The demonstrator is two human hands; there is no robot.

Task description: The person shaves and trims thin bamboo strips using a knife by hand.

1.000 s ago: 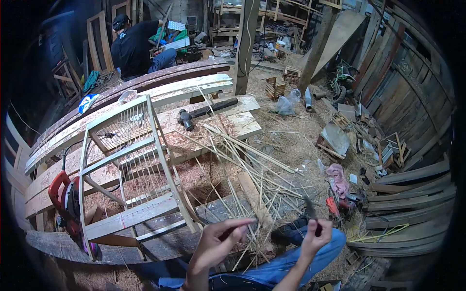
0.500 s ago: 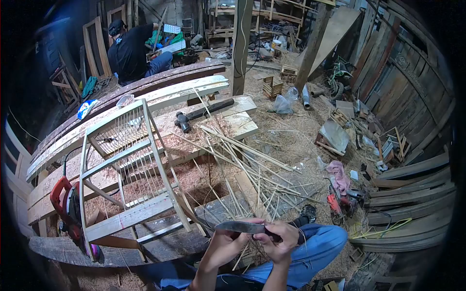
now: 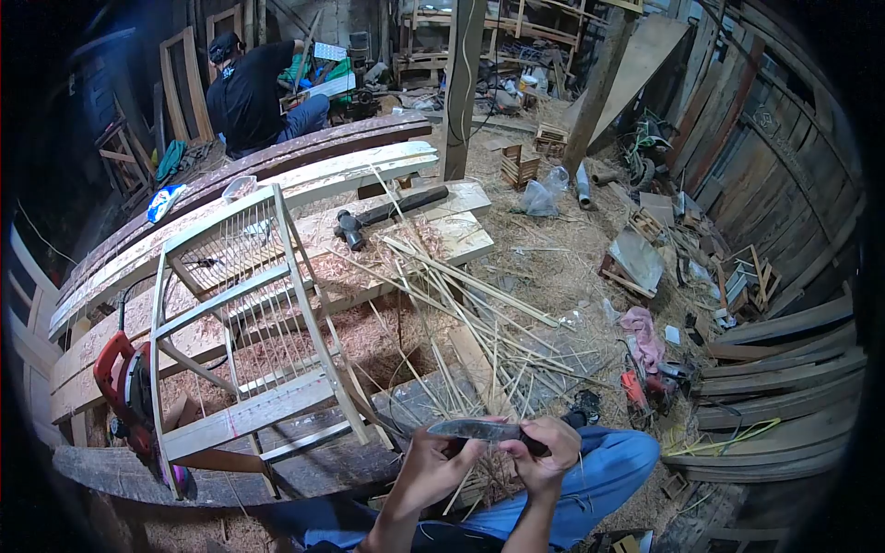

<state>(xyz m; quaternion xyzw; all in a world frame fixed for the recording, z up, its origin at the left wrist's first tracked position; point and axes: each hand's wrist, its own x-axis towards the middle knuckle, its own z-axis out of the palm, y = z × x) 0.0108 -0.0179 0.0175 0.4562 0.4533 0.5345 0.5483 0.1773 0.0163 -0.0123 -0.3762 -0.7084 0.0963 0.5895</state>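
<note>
In front of my lap, a knife [image 3: 472, 429] with a broad, dark blade points left. My right hand [image 3: 546, 452] is closed around its dark handle, with the thumb near the blade. My left hand [image 3: 441, 472] is closed just under the blade, its thumb by the lower edge and its other fingers partly hidden behind the blade. Whatever it pinches is too small to make out. Beyond my hands, many thin wooden sticks [image 3: 502, 364] lie in a loose pile. A wooden frame [image 3: 293, 304] strung with thin rods stands to the left.
A hammer [image 3: 392, 208] rests on shaving-covered planks [image 3: 461, 235]. Left of the frame stands a red power tool [image 3: 118, 373]. Another red tool [image 3: 636, 392] and a pink cloth [image 3: 643, 334] lie right. At the back left sits a person [image 3: 247, 100]. A post [image 3: 460, 92] rises behind the planks.
Both hands and the knife have shifted slightly to the right. The view has moved a little; the person at the back and the surrounding things look the same.
</note>
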